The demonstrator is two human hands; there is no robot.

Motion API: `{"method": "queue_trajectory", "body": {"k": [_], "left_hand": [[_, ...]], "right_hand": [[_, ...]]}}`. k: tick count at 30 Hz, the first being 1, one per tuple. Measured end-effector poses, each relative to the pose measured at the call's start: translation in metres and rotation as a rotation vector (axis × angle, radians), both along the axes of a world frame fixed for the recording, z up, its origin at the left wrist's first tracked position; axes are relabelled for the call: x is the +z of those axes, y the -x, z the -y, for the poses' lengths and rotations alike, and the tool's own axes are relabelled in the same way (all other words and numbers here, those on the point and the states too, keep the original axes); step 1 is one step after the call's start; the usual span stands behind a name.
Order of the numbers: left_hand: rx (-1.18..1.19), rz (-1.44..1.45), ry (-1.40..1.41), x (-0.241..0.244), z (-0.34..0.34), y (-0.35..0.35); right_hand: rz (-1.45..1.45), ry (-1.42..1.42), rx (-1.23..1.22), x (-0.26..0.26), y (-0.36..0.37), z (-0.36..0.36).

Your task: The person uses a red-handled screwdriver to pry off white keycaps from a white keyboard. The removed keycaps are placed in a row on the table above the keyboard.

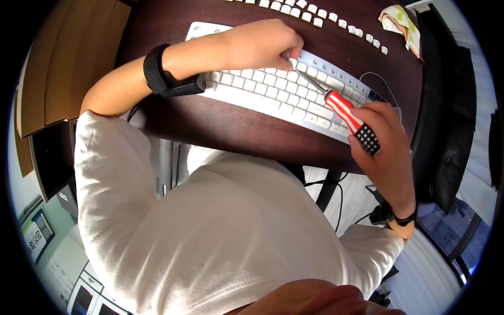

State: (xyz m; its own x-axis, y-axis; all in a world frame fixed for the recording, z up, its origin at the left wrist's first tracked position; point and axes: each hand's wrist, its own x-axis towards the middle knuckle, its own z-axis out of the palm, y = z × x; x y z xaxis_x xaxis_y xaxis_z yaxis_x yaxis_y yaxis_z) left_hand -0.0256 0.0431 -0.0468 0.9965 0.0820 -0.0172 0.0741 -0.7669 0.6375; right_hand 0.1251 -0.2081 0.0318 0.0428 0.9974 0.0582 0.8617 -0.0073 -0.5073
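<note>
A white keyboard [252,103] lies at a slant on the desk in front of me. The top row of its switches [323,67] is bare of keycaps. My right hand [384,136] grips a screwdriver [341,105] by its red-and-white striped handle, which ends in white stars on black. Its metal shaft points up and left to a white keycap [293,63] in the row below the bare switches. Around that keycap are the thumb and forefinger of my left hand [271,43], its other fingers curled in. The shaft's tip is at the keycap's lower edge.
Loose white keycaps [332,17] lie in rows across the far side of the dark brown desk [189,118]. A folded cloth [401,27] is at the far right corner. A thin cable [388,84] loops behind the keyboard. Cardboard [78,59] stands at the left.
</note>
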Motion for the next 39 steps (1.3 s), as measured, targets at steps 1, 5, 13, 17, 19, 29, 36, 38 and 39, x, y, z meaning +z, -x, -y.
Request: {"method": "queue_trajectory", "body": {"k": [1, 5, 13, 17, 19, 29, 36, 38, 39], "left_hand": [[-0.001, 0.001, -0.008, 0.001, 0.000, 0.000], [0.029, -0.024, 0.027, 0.003, 0.001, 0.003], [0.022, -0.026, 0.056, 0.006, -0.001, 0.003], [0.056, -0.035, 0.081, 0.008, -0.003, 0.005], [0.021, 0.002, 0.012, 0.014, -0.006, -0.001], [-0.080, -0.003, -0.474, 0.015, -0.026, -0.096], [-0.090, -0.076, -0.533, -0.008, -0.032, -0.126], [-0.083, -0.094, -0.546, -0.011, -0.033, -0.125], [-0.080, -0.096, -0.555, -0.010, -0.034, -0.125]], "right_hand": [[-0.022, -0.011, -0.026, -0.010, -0.001, 0.007], [-0.167, -0.063, -0.091, -0.049, -0.014, 0.026], [-0.279, -0.029, -0.168, -0.076, -0.012, 0.034], [-0.275, -0.058, -0.176, -0.074, -0.025, 0.044], [-0.270, -0.080, -0.210, -0.073, -0.032, 0.053], [-0.232, -0.224, -0.290, -0.060, -0.051, 0.070], [-0.279, -0.202, -0.343, -0.069, -0.052, 0.085], [-0.280, -0.199, -0.349, -0.073, -0.054, 0.088], [-0.283, -0.197, -0.349, -0.073, -0.055, 0.089]]}}
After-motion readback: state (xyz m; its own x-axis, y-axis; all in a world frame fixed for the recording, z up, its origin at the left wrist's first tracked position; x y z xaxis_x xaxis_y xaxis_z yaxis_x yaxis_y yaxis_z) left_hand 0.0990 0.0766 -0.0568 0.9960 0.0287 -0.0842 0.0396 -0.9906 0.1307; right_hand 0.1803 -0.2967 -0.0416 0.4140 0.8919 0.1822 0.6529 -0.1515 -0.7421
